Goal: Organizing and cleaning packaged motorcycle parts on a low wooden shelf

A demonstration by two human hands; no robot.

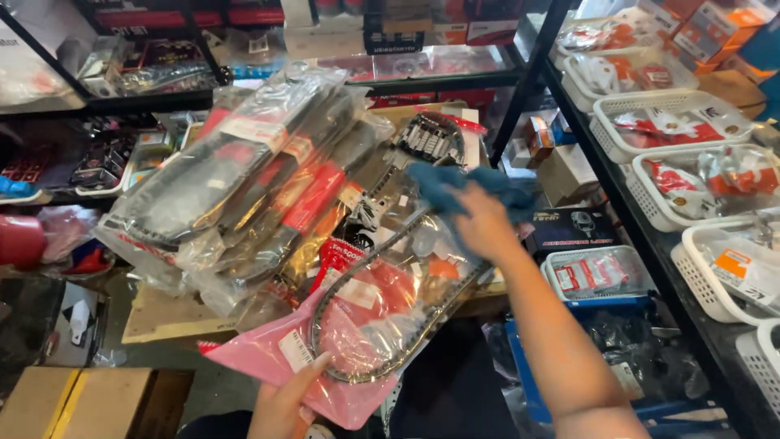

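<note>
A clear plastic bag with a pink end (357, 325), containing a looped drive belt, was held at its lower edge by the left hand (284, 402), whose grip was closed on the pink corner. The right hand (483, 223) was pressing a blue cloth (463, 187) onto the bag's upper end, fingers clenched around it. The bag's long axis ran from lower left to upper right, resting against a pile of bagged belts (244, 179). It was judged that the slick pile could slide off the wooden worktop (162, 313) if pushed.
</note>
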